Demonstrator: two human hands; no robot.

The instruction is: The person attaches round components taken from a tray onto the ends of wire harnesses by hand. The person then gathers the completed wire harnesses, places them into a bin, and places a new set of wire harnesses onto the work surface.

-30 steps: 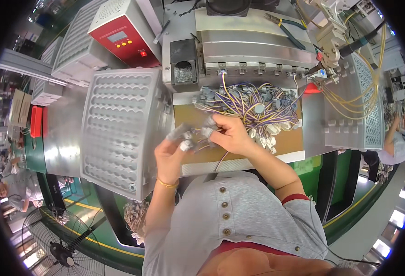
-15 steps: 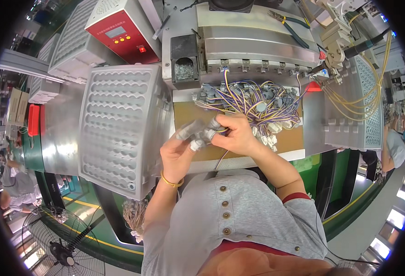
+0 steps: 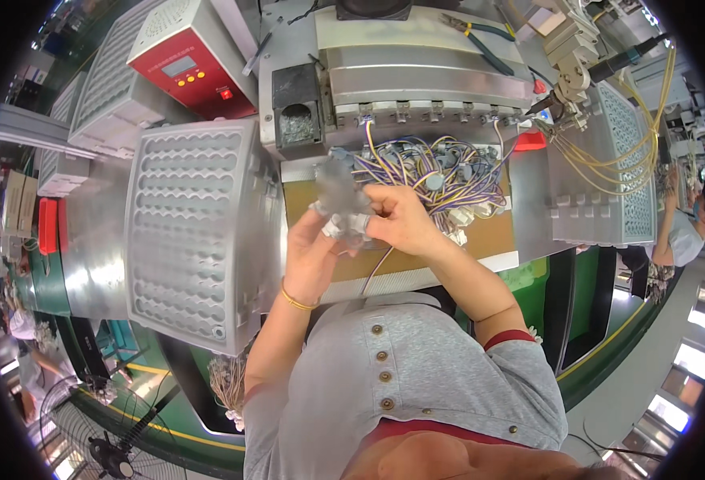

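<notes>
My left hand (image 3: 312,252) and my right hand (image 3: 404,224) meet over the near left of a brown work board (image 3: 436,260). White covers sit on several fingertips. My right thumb and fingers pinch together, and a thin wire (image 3: 378,268) trails from beneath them toward my body. The left fingers are curled close to the right ones; what they grip is hidden. A grey shape (image 3: 338,184) above the fingertips is smeared by motion, and its kind cannot be made out. Just beyond lies a heap of purple, yellow and white wires (image 3: 416,168) with grey and white connectors (image 3: 458,216).
A metal fixture (image 3: 424,80) with a row of small clamps stands behind the heap. Pliers (image 3: 480,44) lie on top. At left are a grey ridged tray (image 3: 196,232) and a red-fronted control box (image 3: 196,76). A soldering-iron-like tool (image 3: 608,68) hangs at right above another grey tray (image 3: 608,192).
The whole view has shifted, so the bench appears farther left. My hands stay together; the blurred grey shape by the left fingers now points upward toward the wire heap.
</notes>
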